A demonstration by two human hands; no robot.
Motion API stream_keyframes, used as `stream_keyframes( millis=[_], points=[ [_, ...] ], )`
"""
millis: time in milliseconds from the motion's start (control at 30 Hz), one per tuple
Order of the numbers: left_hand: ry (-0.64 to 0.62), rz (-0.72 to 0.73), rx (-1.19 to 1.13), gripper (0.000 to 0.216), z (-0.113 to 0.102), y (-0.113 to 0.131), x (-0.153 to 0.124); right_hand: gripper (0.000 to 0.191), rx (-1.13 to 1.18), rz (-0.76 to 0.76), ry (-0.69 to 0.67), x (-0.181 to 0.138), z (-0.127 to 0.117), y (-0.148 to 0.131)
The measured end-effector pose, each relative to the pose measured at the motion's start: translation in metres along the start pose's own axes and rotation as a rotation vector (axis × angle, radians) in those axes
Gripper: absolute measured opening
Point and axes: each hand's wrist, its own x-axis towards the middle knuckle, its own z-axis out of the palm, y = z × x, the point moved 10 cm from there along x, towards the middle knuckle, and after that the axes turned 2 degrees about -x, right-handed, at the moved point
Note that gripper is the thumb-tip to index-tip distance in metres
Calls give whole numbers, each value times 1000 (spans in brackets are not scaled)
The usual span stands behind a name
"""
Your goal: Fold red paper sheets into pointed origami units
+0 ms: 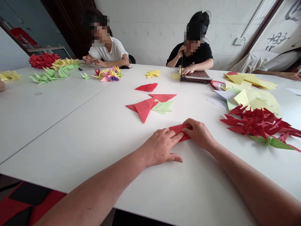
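On the white table (98, 138) in front of me lies a folded sheet of red paper (176, 128), partly covered by my fingers. My left hand (162, 146) rests flat with its fingers stretched over the paper's near left part and its thumb apart. With finger and thumb together, my right hand (196, 131) pinches the paper's right side. Just beyond are folded red paper triangles (144, 108), a light green folded paper (164, 106) and another red folded piece (147, 87).
Red paper cranes (256, 122) are heaped at my right, before loose yellow sheets (256, 95). Across the table one person works a paper cutter (196, 77); another person in white sits left of them. Multicoloured cranes (109, 74) and green cranes (48, 76) lie at the far left.
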Motion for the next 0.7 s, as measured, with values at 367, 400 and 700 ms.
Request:
stream_keyframes(
  millis=[367,400,700],
  points=[
    [-17,-4,30,65,4,4,2,9,6,33,-4,0,0,3],
    [-15,0,31,65,4,4,2,9,7,36,-6,1,0,3],
    [-15,4,113,61,4,8,2,5,-210,-15,54,-8,-2,-11]
  ],
)
